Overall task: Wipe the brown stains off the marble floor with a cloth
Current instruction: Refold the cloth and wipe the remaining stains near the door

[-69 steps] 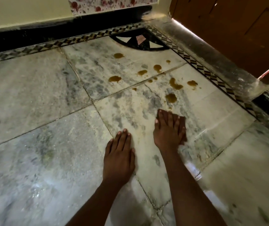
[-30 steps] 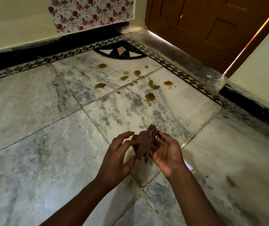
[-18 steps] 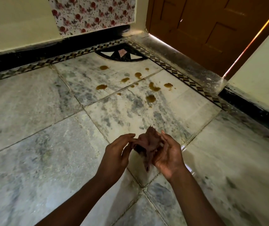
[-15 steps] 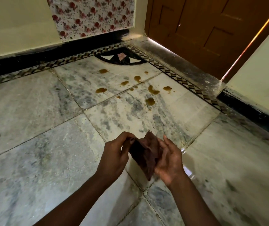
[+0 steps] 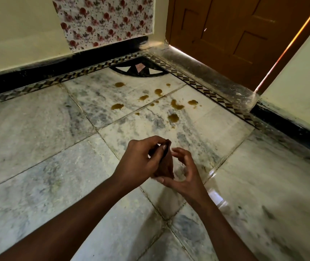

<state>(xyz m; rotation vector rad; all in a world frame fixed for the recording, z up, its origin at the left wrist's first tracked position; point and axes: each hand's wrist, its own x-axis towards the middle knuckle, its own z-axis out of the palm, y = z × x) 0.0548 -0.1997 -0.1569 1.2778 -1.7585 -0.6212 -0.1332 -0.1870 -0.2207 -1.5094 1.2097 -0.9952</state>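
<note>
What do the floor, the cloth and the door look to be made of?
Floor: polished marble, judging by grey veining and glare.
Cloth: soft brown fabric, matte, crumpled between left hand and right hand.
Door: probably wood, brown, panelled.

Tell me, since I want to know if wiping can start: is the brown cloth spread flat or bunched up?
Bunched up: the small brown cloth is gathered into a narrow wad pinched in the left hand.

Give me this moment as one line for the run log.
phase: preparing cloth | left hand: pinching cloth | right hand: open beside cloth | brown stains: unwiped | contact with marble floor: none
</note>
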